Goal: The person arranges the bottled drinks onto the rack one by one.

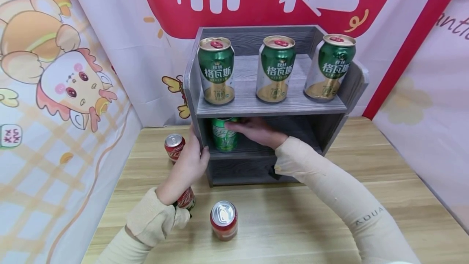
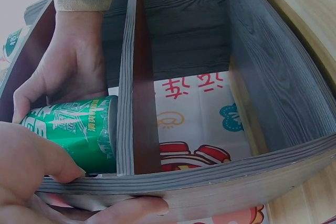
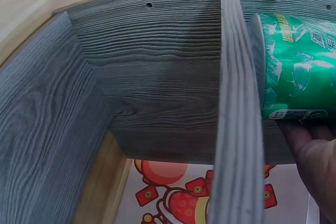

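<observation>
- While the right hand (image 1: 258, 130) reaches into the middle tier of the grey shelf (image 1: 272, 108), its fingers hold one bright green can (image 1: 225, 137) by its right side, as the head view sees it.
- That can is directly in the right fingers' grasp, upright, its base at the tier board; whether it bears on the board or is a touch above it, I cannot tell.
- The left hand (image 1: 191, 156) grips the side panel of the shelf, thumb at the front edge and the other fingers along the outer face — the green can lies just inside the panel, near that thumb.
- Cans with green-and-gold fronts: three, upright on the top tier, higher than both hands. The left one (image 1: 217, 72) is above and slightly left of the right fingers, the middle one (image 1: 276, 70) above and to their right, the right one (image 1: 330, 68) farther right.
- Red cans: three, on the table (image 1: 293, 223). One (image 1: 174, 146) is just left of the left fingers; another (image 1: 187, 199) is nearer the person than those fingers, partly hidden by the left wrist; the third (image 1: 224, 222) stands well apart from both hands' fingers, toward the person.
- Shelf: one, standing on the table between the left fingers' grip and the space right of the right hand.
- Sleeves: two, both pale — the right one (image 1: 329, 190) runs back from the right fingers, the left one (image 1: 148, 221) from the left.
</observation>
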{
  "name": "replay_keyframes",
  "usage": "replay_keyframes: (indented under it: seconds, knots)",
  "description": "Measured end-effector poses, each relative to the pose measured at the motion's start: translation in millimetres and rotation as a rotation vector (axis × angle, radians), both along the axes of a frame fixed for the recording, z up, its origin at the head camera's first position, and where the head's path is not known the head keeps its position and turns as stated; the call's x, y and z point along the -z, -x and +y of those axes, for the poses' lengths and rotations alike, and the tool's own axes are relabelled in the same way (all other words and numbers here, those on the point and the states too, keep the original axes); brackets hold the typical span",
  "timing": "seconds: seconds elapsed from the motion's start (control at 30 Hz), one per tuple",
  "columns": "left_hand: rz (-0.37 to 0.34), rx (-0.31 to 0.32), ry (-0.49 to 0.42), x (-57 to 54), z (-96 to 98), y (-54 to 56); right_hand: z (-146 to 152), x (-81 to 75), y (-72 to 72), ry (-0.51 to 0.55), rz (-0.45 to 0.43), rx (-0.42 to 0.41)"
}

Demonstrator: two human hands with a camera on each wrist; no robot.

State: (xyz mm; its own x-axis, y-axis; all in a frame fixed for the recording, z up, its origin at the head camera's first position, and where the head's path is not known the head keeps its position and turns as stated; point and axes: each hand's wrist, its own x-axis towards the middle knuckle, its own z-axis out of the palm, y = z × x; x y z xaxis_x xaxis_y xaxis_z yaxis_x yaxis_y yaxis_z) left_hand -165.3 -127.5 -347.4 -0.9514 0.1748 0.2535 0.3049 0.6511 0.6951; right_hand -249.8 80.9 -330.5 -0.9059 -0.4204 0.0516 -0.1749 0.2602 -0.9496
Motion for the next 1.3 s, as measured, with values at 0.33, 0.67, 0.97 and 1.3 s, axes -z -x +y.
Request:
replay_keyframes:
  seconds: [0.33, 0.67, 0.97, 1.3]
  knots:
    - [-0.006, 0.004, -0.019, -0.5, 0.7, 0.3, -0.6, -0.7, 0.3, -0.007, -0.020, -0.009]
    - [-0.003, -0.001, -0.009, -0.5, 0.8, 0.3, 1.7, -4.9, -0.8, -0.047, -0.051, -0.033]
    - [0.009, 0.001, -0.009, -0.3, 1.1, 0.7, 4.8, -11.2, -2.3, -0.104, -0.101, -0.060]
    - [0.006, -0.005, -0.006, -0.2, 1.2, 0.3, 27.9, -17.4, -11.2, -0.111, -0.117, -0.044]
